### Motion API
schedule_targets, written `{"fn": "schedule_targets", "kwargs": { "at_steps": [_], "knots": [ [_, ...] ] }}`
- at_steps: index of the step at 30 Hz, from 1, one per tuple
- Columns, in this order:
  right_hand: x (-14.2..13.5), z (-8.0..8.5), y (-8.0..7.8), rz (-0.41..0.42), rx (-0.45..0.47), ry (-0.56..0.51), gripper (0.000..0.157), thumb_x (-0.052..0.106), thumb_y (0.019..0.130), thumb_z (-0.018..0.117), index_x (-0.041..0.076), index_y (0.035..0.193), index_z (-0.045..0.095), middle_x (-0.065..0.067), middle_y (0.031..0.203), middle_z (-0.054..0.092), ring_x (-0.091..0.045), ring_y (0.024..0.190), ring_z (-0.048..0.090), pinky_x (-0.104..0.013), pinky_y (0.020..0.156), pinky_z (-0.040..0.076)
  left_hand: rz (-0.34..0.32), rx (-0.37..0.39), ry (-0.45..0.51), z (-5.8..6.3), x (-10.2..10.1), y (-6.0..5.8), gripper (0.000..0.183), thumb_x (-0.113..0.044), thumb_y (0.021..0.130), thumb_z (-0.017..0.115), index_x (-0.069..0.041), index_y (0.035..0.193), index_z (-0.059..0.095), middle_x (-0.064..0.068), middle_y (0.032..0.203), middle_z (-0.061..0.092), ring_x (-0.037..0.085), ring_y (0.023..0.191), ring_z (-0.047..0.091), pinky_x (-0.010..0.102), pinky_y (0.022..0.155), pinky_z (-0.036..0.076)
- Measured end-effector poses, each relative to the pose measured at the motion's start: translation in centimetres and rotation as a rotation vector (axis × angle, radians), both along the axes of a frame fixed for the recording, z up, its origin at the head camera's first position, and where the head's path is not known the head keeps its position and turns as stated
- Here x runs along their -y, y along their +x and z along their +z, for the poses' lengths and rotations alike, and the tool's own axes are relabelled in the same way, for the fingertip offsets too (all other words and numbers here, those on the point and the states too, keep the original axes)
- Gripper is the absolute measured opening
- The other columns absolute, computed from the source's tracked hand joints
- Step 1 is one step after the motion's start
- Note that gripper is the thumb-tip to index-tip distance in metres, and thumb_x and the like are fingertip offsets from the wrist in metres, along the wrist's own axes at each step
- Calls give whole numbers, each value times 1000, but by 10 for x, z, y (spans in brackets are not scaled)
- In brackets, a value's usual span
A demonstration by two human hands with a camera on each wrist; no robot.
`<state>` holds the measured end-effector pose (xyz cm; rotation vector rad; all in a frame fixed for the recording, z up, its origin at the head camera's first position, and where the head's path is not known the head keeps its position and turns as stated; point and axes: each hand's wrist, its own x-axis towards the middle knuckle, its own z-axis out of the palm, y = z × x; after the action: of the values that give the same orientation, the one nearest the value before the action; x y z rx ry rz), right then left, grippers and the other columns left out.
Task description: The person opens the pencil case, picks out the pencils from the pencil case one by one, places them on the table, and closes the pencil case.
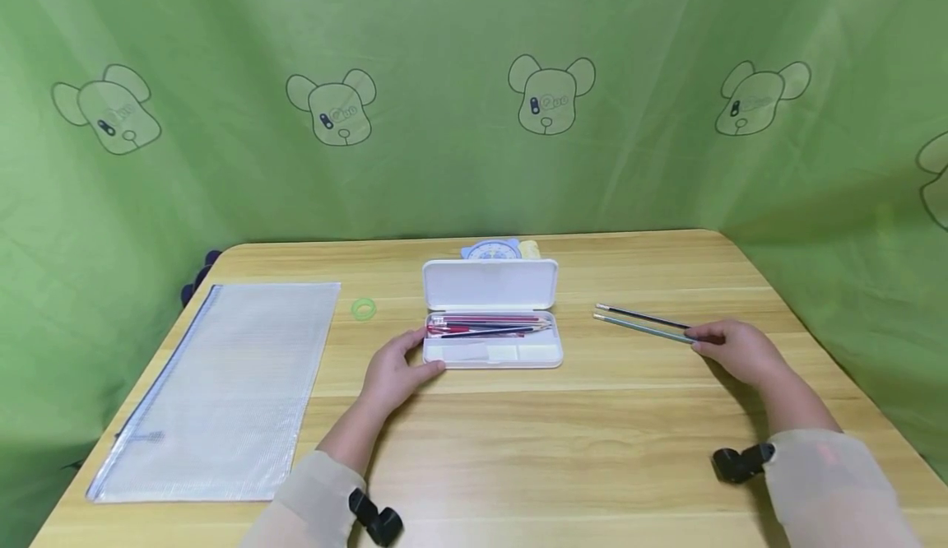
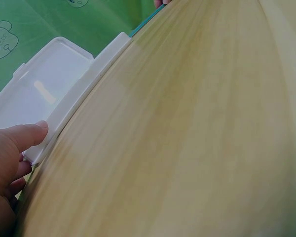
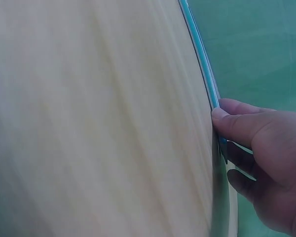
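Observation:
A white pencil case [image 1: 492, 355] lies with its lid [image 1: 490, 285] raised, and several pencils [image 1: 489, 326] rest in its back compartment. My left hand [image 1: 391, 373] grips the case at its left end. In the left wrist view, the thumb [image 2: 30, 134] presses on the front edge and the other fingers reach around the corner. To the right, my right hand [image 1: 743, 352] pinches a light blue pencil [image 1: 643, 328] near one end between thumb and forefinger. Beside it a black pencil [image 1: 638, 314] runs nearly parallel, its near end hidden at the fingers.
A clear zip pouch [image 1: 222, 392] with a blue edge lies flat at the left. Green rings [image 1: 364, 309] sit between pouch and case. Behind the lid show a blue round-faced object [image 1: 492, 249] and a pale yellow piece [image 1: 529, 248]. A green curtain [image 1: 444, 178] hangs along the table's back edge.

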<state>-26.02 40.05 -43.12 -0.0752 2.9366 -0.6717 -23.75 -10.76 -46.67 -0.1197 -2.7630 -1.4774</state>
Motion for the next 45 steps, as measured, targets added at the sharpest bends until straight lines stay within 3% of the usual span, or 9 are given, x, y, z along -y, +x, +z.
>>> {"fn": "schedule_targets", "kwargs": {
  "at_steps": [7, 11, 16, 20, 28, 38, 45],
  "knots": [
    [6, 4, 4, -14, -8, -13, 48, 35, 98, 58, -1, 128, 60, -35, 131, 53, -57, 122, 45, -69, 97, 38, -2, 3, 4, 1, 0, 0, 67, -28, 82, 79, -5, 139, 53, 16, 144, 53, 35, 140, 43, 49, 119, 33],
    [21, 10, 6, -14, -63, -57, 48, 37, 98, 58, -1, 128, 61, -33, 127, 58, -52, 117, 51, -64, 93, 43, -3, -3, 3, 1, 0, 1, 66, -27, 82, 79, -4, 139, 54, 17, 144, 53, 36, 139, 44, 49, 119, 33],
    [49, 14, 5, 3, -170, -109, 40, 32, 96, 62, 1, 122, 66, -26, 116, 65, -37, 103, 60, -45, 83, 50, -2, -1, 2, 1, 0, 1, 66, -27, 82, 78, -4, 139, 53, 17, 144, 53, 36, 139, 44, 49, 119, 33],
    [74, 16, 3, 33, -186, -150, 36, 27, 96, 63, 1, 120, 67, -22, 112, 66, -29, 97, 60, -32, 78, 49, -1, 0, 5, 1, 0, 1, 67, -28, 82, 79, -4, 139, 53, 17, 144, 53, 35, 139, 44, 49, 119, 33],
    [127, 16, -12, 122, -164, -222, 32, 21, 94, 64, 3, 121, 67, -19, 114, 67, -33, 104, 63, -50, 93, 54, -6, -19, -4, 0, 0, 1, 67, -27, 80, 80, -3, 137, 55, 17, 142, 55, 36, 137, 46, 49, 118, 35],
    [192, 11, -24, 223, -153, -300, 23, 12, 91, 66, 2, 111, 70, -14, 105, 68, -26, 98, 63, -45, 91, 56, -1, -9, 6, 1, 1, 0, 66, -28, 81, 79, -4, 138, 54, 16, 142, 55, 35, 137, 46, 48, 118, 35],
    [217, 11, -34, 277, -85, -217, 21, 11, 89, 68, 6, 110, 72, -12, 107, 68, -27, 102, 63, -46, 95, 53, -3, -1, 11, 2, 0, 1, 66, -27, 82, 79, -4, 138, 54, 16, 143, 54, 35, 138, 45, 49, 119, 34]
  ]
}}
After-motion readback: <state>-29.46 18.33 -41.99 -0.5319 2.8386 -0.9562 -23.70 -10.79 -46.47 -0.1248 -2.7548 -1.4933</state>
